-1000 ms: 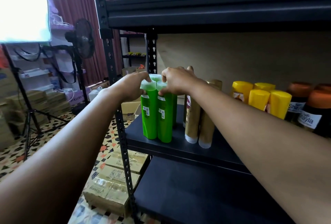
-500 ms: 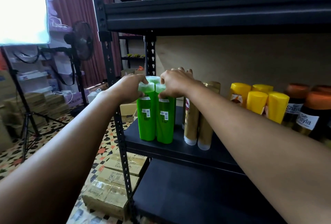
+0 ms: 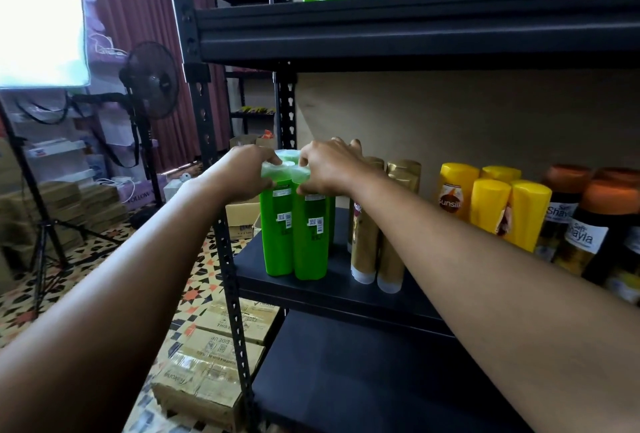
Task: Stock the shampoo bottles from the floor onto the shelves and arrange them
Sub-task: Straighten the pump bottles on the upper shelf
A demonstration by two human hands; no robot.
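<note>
Now both hands, left hand (image 3: 247, 173) and right hand (image 3: 329, 169), fingers gripping the green bottles' (image 3: 296, 235) caps, have nudged them deeper onto the shelf (image 3: 346, 289), tidying the row.

Both arms out, hands meeting at 12 o'clock.
L hand (image 3: 247, 171) & R hand (image 3: 330, 166) knuckles-up, fingers curled down, gripping; forearms converge from 7 & 4 o'clock.
</note>
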